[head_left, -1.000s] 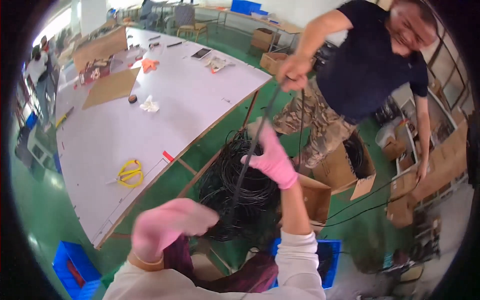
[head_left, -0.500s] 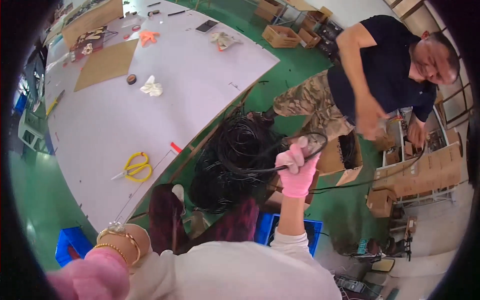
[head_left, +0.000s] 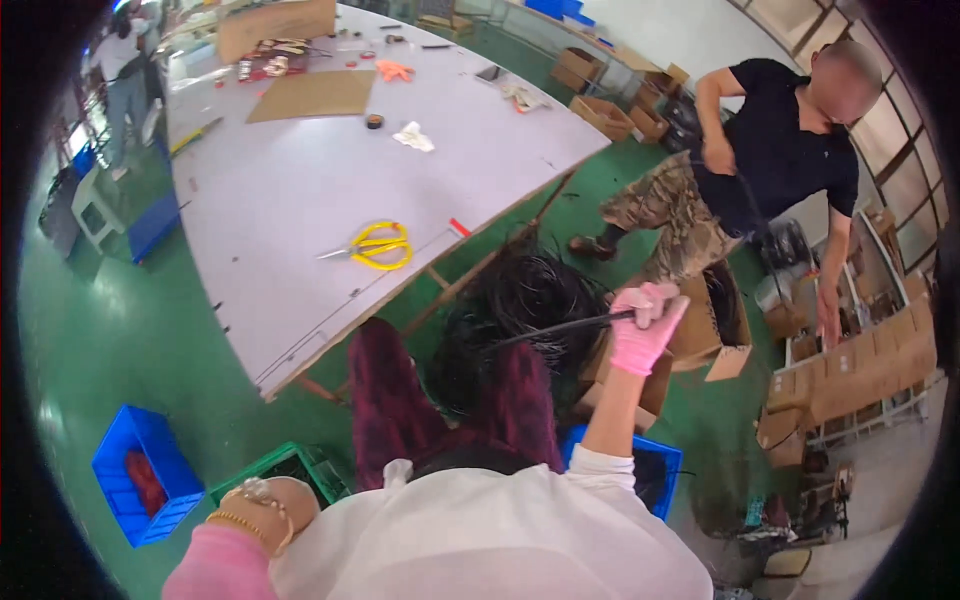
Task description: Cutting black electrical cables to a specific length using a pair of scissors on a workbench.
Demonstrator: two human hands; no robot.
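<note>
A black cable (head_left: pixel 565 328) is gripped in my right hand (head_left: pixel 648 318), which wears a pink glove with pale fingertips. It runs left and down from the fist toward my knees. Behind it, a big tangled heap of black cable (head_left: pixel 530 295) lies on the floor beside the table. My left hand (head_left: pixel 222 562), also in a pink glove, is at the lower left below a bracelet and a gold bead chain. Its fingers are out of sight.
Yellow-handled scissors (head_left: pixel 380 246) lie on the white table (head_left: pixel 290 190), with a roll of black tape (head_left: pixel 375 121) farther back. A co-worker (head_left: pixel 775 150) stands at the right by cardboard boxes. Blue crates (head_left: pixel 128 480) and a green crate (head_left: pixel 285 462) stand on the floor near me.
The cable loop around my right hand is gone; the cable now stretches straight leftward. My left hand has moved partly out of the picture. The co-worker has straightened up, one arm lowered.
</note>
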